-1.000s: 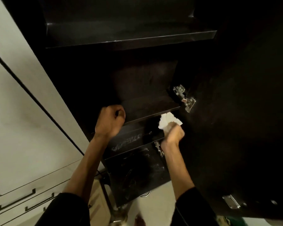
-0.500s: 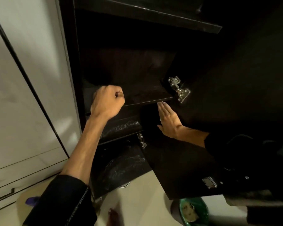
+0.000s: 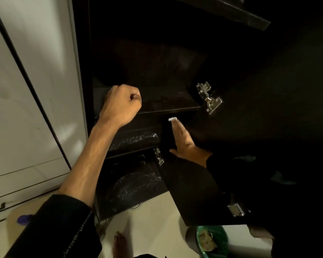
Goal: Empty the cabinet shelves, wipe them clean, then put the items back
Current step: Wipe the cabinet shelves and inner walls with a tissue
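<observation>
— What is taking up most of the view?

— A dark cabinet (image 3: 157,58), standing open beside a pale wall panel (image 3: 35,90). Its door (image 3: 250,146) is swinging out to the right, hanging on a metal hinge (image 3: 207,96) near the middle shelf (image 3: 168,102), with a second hinge (image 3: 158,156) lower down.

— And the shelves?

— The middle shelf is looking bare where it is lit. The two below it (image 3: 134,140) are showing whitish streaks (smears or glare, I cannot tell which).

— What are the hands doing?

— The left hand (image 3: 120,105) is resting on the front edge of the middle shelf, fingers curled tight into a fist; whether anything is inside it, I cannot tell. The right hand (image 3: 183,140) is lying flat against the inner face of the door, fingers straight and close together, holding nothing I can make out, though a small white scrap (image 3: 172,119) is showing just at the fingertips.

— Anything on the floor?

— A green-lined bin (image 3: 213,241) is sitting under the door's lower corner, and a bare foot (image 3: 120,244) is showing at the bottom edge
</observation>
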